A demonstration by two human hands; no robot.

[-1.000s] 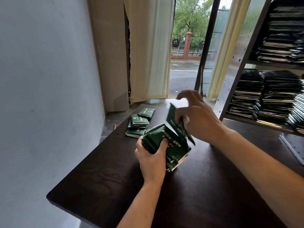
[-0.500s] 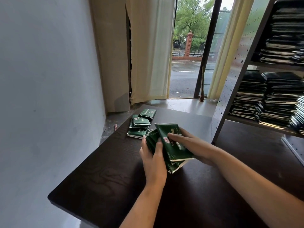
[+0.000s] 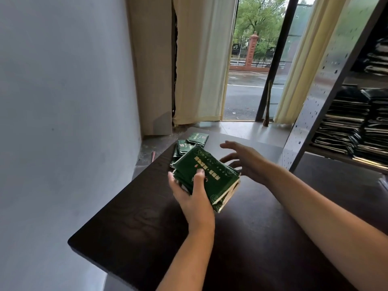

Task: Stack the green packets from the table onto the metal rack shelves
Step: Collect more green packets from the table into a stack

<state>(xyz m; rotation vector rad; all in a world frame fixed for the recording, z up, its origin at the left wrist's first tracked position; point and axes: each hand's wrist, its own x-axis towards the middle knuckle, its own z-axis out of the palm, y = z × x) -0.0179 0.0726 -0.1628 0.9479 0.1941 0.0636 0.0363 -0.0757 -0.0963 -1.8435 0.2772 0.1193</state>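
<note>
My left hand [image 3: 192,196] grips a stack of green packets [image 3: 212,175] above the dark table [image 3: 136,223], thumb pressed on the top packet. Just behind and to the right of the stack, my right hand [image 3: 244,160] hovers with fingers spread, holding nothing. A small pile of loose green packets [image 3: 189,144] lies at the table's far left corner. The metal rack [image 3: 315,106] stands at the right, its shelves filled with dark stacked packets [image 3: 357,127].
A pale wall runs along the table's left side. Cream curtains [image 3: 201,59] and an open glass door [image 3: 249,80] to a street are beyond the table. The rack's perforated side panel stands just right of my right hand.
My right hand laid a packet on the stack, then let go and lifted off to the right. My left hand has kept its grip and raised the stack slightly.
</note>
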